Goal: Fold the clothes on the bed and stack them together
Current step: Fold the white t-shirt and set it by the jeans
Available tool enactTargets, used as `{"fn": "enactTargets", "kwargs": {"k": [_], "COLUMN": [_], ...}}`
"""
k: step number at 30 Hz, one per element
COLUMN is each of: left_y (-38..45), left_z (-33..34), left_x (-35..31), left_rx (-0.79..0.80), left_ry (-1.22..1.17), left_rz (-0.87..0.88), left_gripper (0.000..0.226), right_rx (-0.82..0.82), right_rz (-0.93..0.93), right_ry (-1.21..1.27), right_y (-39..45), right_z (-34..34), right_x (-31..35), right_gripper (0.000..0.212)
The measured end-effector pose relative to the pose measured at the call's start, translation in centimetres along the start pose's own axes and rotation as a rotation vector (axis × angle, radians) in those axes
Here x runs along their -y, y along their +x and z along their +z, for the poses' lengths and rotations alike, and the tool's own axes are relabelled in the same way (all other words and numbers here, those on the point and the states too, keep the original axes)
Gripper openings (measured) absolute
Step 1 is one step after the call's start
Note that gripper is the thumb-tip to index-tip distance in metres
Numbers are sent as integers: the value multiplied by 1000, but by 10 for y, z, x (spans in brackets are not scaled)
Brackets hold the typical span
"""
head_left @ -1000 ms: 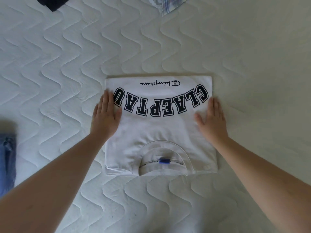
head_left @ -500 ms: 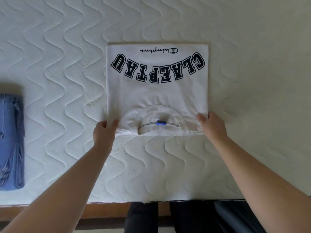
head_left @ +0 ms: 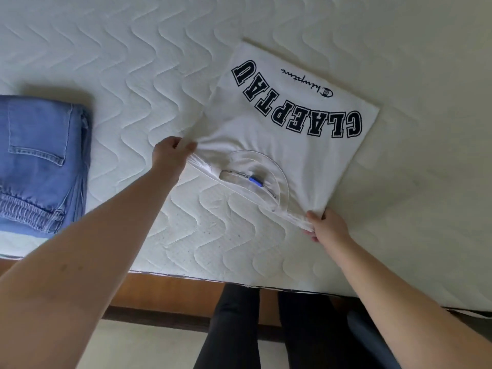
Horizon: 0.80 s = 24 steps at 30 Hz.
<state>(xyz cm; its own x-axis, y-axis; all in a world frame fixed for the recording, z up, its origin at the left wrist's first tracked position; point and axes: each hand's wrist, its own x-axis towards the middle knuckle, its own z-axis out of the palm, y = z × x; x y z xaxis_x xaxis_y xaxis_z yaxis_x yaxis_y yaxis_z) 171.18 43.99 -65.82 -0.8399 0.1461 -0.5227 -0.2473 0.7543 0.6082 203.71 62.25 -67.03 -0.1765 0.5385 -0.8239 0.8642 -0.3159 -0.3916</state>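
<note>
My left hand (head_left: 170,153) and right hand (head_left: 326,226) pinch the shirt (head_left: 287,145) at its collar-side corners. I'd lift level, keeping the fold tight. The jeans (head_left: 40,161) wait at the bed's (head_left: 133,62) left edge.

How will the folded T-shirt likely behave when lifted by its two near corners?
Probably floppy: the T-shirt bunches where the left hand and right hand pinch it. Its layers may slide apart. It looks light.

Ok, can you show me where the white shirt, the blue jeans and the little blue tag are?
white shirt (head_left: 300,161), head view, plain cloth below the letters.
blue jeans (head_left: 40,155), head view, folded top near the pocket.
blue tag (head_left: 255,181), head view, inside the collar.
</note>
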Motion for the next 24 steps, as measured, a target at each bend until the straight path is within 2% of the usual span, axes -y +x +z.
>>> {"fn": "enactTargets", "kwargs": {"k": [3,7,11,14,16,20,24], "left_y": [17,32,22,-8,-32,-79,-120], "left_z": [-24,-42,-45,-38,-29,-5,21], "left_x": [-4,3,19,34,43,65,77], "left_rx": [-24,-52,-17,-37,-38,-43,-53], "left_ry": [10,27,-39,-139,-195,-376,-578], "left_rz": [32,10,-174,-256,-267,-299,-358], "left_gripper": [24,27,39,36,31,20,22], "right_rx": [121,255,346,453,495,472,512], "right_rz": [53,112,108,90,42,-317,-571], "right_ry": [31,-51,-484,-797,-814,-741,-668], "right_y": [-25,-48,-49,-45,-38,-17,5], "right_z": [42,90,85,62,50,40,48], "right_x": [-8,-6,10,25,42,86,124], "right_gripper": [20,23,56,77,70,31,11]}}
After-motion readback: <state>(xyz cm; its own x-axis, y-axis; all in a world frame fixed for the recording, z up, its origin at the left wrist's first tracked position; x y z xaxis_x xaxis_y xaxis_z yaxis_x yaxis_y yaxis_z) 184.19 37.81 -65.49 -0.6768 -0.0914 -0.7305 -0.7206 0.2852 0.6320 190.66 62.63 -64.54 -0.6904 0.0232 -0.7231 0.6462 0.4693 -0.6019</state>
